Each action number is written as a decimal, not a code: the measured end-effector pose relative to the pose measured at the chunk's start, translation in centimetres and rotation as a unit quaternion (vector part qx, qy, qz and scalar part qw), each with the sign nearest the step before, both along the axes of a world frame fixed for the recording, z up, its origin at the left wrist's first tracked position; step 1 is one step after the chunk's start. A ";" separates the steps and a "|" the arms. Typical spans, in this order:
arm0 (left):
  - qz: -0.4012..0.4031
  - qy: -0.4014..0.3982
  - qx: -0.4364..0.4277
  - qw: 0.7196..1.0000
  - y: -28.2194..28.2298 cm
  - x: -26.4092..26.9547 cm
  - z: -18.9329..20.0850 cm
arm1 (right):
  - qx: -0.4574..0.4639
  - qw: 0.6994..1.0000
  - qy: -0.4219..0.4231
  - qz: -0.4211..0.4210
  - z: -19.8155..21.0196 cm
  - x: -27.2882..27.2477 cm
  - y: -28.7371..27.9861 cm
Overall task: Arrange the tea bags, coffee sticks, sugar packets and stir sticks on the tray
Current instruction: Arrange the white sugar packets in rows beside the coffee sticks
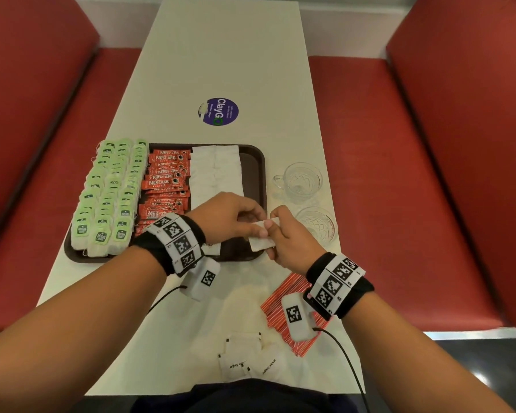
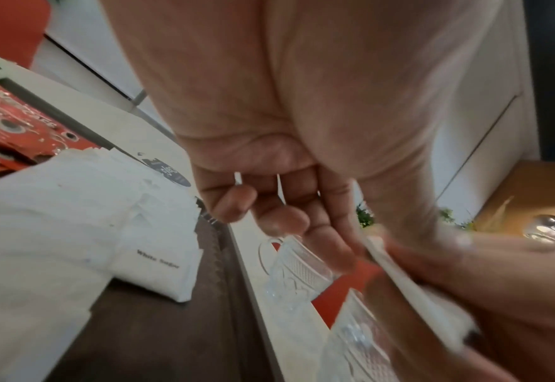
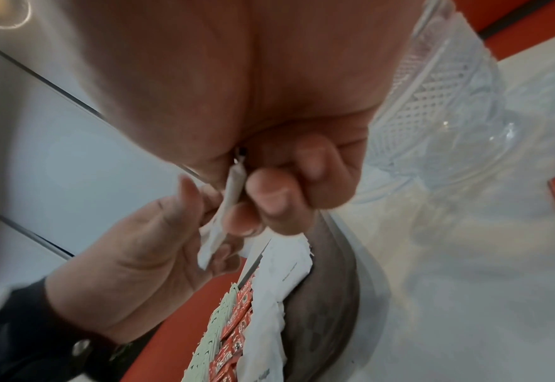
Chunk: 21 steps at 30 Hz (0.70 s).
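Red booth seats flank the white table (image 1: 221, 55) as both hands meet over the tray (image 1: 255, 162).

Left hand (image 1: 230, 217) and right hand (image 1: 292, 236) both pinch white sugar packets (image 1: 261, 238), how many is blurred, above the tray's near right corner. Risk: a loose grip drops them askew onto the laid sugar rows (image 1: 216, 171), or a wrist nudges the glass cups (image 1: 303, 180) beside the tray.

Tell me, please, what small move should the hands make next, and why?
Probably lower the sugar packet that both the left hand and right hand pinch, and lay it at the near end of the white row on the tray. That end looks unfilled, and more packets wait on the table.
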<state>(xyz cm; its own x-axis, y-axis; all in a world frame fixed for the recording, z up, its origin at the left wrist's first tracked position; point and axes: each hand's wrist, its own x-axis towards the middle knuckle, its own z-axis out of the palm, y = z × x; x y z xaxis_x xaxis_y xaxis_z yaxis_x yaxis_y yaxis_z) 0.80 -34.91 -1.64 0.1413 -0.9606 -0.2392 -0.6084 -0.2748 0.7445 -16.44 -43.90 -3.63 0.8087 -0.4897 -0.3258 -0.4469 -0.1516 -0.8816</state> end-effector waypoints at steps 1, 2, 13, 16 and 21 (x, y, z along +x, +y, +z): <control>-0.005 -0.001 -0.001 1.000 0.4 -0.2 -0.2 | 0.003 1.000 -0.008 -0.001 -0.1 0.2 0.0; 0.002 0.003 -0.006 1.000 0.7 -0.4 -0.5 | -0.002 1.000 -0.011 0.004 -0.2 0.3 0.0; 0.110 -0.224 0.028 0.968 -0.5 2.9 -3.2 | -0.117 0.987 0.063 0.086 -1.8 -1.6 0.9; 0.058 -0.279 0.090 0.954 -1.4 3.2 -3.9 | -0.143 0.975 0.095 0.143 -2.2 -2.8 1.4; 0.041 -0.348 0.129 0.928 -2.0 3.9 -4.7 | -0.161 0.959 0.142 0.184 -1.8 -4.3 1.9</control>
